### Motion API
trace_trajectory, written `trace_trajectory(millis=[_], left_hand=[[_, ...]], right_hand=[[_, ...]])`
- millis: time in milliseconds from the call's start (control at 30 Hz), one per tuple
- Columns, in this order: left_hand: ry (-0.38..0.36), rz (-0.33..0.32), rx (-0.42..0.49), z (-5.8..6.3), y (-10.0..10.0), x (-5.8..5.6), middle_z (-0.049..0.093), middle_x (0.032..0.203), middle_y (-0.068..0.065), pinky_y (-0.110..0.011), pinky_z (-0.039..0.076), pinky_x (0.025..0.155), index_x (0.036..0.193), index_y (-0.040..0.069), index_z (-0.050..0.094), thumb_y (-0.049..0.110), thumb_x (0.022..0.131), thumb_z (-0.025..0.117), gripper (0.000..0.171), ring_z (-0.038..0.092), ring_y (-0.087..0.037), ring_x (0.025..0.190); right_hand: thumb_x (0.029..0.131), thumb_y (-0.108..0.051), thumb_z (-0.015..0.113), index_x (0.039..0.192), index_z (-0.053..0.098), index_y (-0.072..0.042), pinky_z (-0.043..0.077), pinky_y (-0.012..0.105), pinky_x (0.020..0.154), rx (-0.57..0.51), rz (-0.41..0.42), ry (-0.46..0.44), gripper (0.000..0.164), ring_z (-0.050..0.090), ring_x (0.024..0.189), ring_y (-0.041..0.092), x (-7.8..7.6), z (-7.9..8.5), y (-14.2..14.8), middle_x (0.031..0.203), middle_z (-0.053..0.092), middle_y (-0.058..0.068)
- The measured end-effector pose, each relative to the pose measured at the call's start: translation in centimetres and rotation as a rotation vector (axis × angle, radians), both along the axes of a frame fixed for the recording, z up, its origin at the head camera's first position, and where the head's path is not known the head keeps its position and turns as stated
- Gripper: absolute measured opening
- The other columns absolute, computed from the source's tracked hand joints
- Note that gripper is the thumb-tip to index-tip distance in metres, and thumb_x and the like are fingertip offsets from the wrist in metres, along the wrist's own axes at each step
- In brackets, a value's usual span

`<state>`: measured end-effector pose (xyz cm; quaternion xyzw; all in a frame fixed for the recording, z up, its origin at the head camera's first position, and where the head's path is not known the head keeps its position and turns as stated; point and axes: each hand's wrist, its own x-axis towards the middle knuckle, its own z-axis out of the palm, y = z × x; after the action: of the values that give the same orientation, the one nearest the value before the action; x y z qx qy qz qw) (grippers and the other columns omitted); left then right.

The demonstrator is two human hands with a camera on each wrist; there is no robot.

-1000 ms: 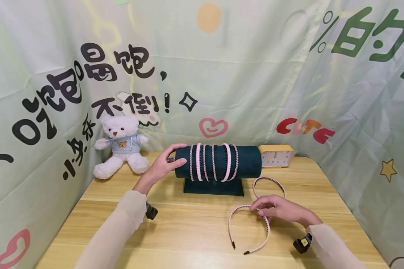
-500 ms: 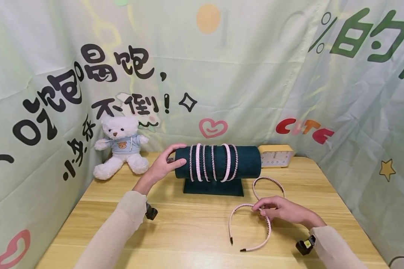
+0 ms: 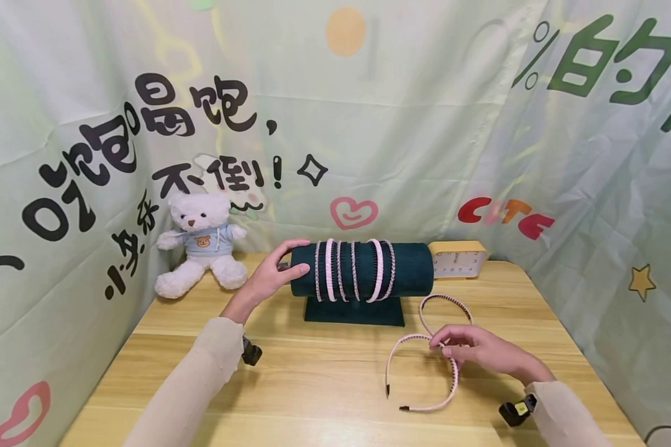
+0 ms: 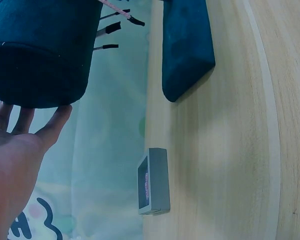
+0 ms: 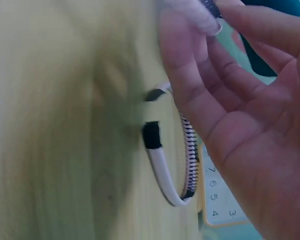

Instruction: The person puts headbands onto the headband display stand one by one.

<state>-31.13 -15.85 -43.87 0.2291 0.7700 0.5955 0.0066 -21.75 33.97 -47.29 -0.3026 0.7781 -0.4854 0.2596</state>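
My left hand (image 3: 271, 270) grips the left end of a dark green velvet headband stand (image 3: 414, 267), thumb on the front and fingers over the top. In the left wrist view, fingertips touch the end of its roll (image 4: 40, 55). Several pink and braided headbands sit round the roll. At front right, my right hand (image 3: 483, 351) pinches a pink headband (image 3: 427, 410) between thumb and fingers, its black-tipped ends toward me. Part of this headband (image 5: 195, 15) shows at the top of the right wrist view. Just behind it a second pink headband (image 3: 422, 310) rests on the table, partly hidden by the hand.
A yellow clock (image 3: 458, 259) stands right of the stand, at the table's back. A white teddy bear (image 3: 201, 242) sits at the back left. Printed cloth (image 3: 414, 155) hangs round the wooden table (image 3: 313, 391). A small grey open box (image 4: 160, 182) shows in the left wrist view.
My right hand has shifted slightly to the right with the pink headband, whose ends have risen a little in view. My left hand and the stand have stayed put.
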Motion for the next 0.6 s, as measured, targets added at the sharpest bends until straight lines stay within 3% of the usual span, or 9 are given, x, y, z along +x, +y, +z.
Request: trace_trajectory(millis=[167, 367, 600], left_hand=[[-0.002, 0.004, -0.001, 0.0, -0.1, 0.0, 0.044, 0.168, -0.004, -0.065, 0.039, 0.125, 0.156, 0.026, 0.055, 0.03, 0.105, 0.076, 0.056, 0.051, -0.035, 0.145], [-0.005, 0.005, -0.009, 0.0, -0.1, 0.1, 0.044, 0.168, -0.004, -0.063, 0.04, 0.125, 0.156, 0.027, 0.054, 0.032, 0.105, 0.075, 0.056, 0.051, -0.036, 0.144], [-0.008, 0.007, -0.007, 0.0, 0.0, 0.1, 0.045, 0.167, -0.003, -0.063, 0.042, 0.123, 0.155, 0.029, 0.055, 0.032, 0.105, 0.076, 0.055, 0.053, -0.036, 0.142]], right_hand=[[0.113, -0.006, 0.053, 0.14, 0.058, 0.012, 0.064, 0.031, 0.083, -0.034, -0.02, -0.044, 0.032, 0.071, 0.09, 0.019, 0.2, 0.6, 0.8, 0.116, 0.069, 0.028], [0.114, -0.004, 0.049, 0.145, 0.053, 0.013, 0.065, 0.033, 0.09, -0.065, -0.035, -0.094, 0.035, 0.076, 0.092, 0.02, 0.5, 1.2, 1.5, 0.125, 0.066, 0.03], [0.113, -0.003, 0.05, 0.142, 0.06, 0.003, 0.062, 0.03, 0.092, -0.127, -0.104, -0.038, 0.031, 0.069, 0.096, 0.01, 0.6, 2.0, 1.7, 0.117, 0.07, 0.0]])
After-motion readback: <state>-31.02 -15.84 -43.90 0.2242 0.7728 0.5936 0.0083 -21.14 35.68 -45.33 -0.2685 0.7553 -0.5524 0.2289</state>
